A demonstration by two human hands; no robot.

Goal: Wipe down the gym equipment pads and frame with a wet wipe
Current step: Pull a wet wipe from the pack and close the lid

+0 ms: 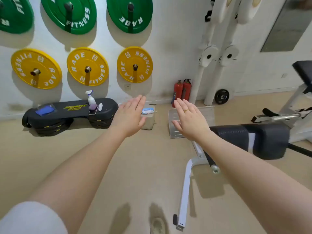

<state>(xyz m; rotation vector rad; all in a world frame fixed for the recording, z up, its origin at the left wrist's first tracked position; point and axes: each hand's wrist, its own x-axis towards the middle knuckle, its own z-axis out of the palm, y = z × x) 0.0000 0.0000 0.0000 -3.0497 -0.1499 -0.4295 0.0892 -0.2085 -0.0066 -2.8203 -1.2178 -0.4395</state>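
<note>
Now | wipe pack (147,110): blue-white, seemingly closed | black pad (249,140)

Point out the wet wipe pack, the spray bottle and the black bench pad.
wet wipe pack (147,110), head view, on its blue-and-white top face.
spray bottle (91,99), head view, on its white body.
black bench pad (263,141), head view, on its side.

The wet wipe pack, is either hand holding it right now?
No, the wet wipe pack lies on a small block by the wall, while the left hand and right hand hover flat, holding nothing.
</note>
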